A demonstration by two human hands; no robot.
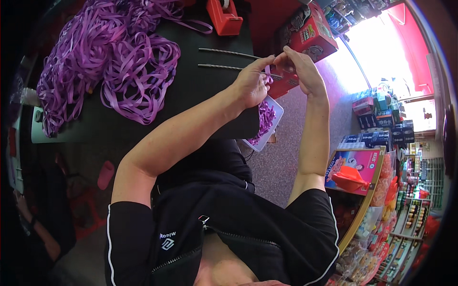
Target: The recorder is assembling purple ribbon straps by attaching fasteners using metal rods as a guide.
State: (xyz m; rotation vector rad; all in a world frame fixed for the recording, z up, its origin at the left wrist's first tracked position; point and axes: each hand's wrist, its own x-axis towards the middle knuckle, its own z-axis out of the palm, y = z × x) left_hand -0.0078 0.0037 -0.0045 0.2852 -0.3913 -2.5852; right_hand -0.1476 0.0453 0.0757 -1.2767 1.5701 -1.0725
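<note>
Well, a clear plastic box (pixel 278 117) by the table's (pixel 205 88) right edge holds purple ribbon pieces (pixel 265 120) (a loose heap, partly hidden). On its far side, the left hand (pixel 254 85) curls its fingers around a purple strip (pixel 268 75) — thumb extended toward the right hand (pixel 304 71), which arches inward, fingers bent; whether it grips anything, I cannot tell. Two metal rods (pixel 217 50) lie left of the hands.

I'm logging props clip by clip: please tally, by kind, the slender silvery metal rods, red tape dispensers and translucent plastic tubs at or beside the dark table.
Slender silvery metal rods: 2
Red tape dispenser: 1
Translucent plastic tub: 1
Total: 4
</note>
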